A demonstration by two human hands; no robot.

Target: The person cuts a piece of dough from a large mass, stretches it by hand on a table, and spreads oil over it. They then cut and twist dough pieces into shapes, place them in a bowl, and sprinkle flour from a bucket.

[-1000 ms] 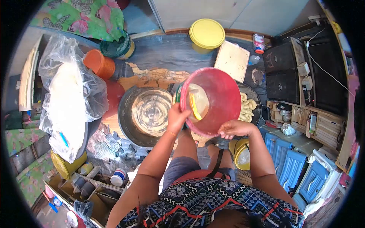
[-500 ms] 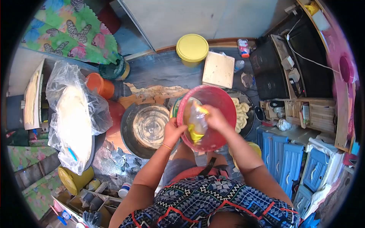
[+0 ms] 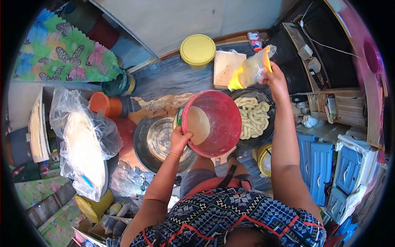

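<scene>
My left hand is closed on the left rim of a red bucket, thumb over the edge. The bucket is tilted, and a pale beige mass lies in its bottom. My right hand is raised at the upper right, closed on a clear plastic bag with yellow ends. What is inside the bag is blurred. Below it, a black pan of twisted dough pieces stands right of the bucket. To the left is a wide dark basin with a whitish, worn bottom.
A yellow lidded bucket and a wooden board stand ahead. On the left, a plastic-covered pale mass sits near an orange bucket. Blue drawers are at the right, and a yellow container stands by my right arm.
My right hand has lifted the plastic bag out of the red bucket, up and to the right. My left hand stays on the rim. The dough pieces are now more exposed.
</scene>
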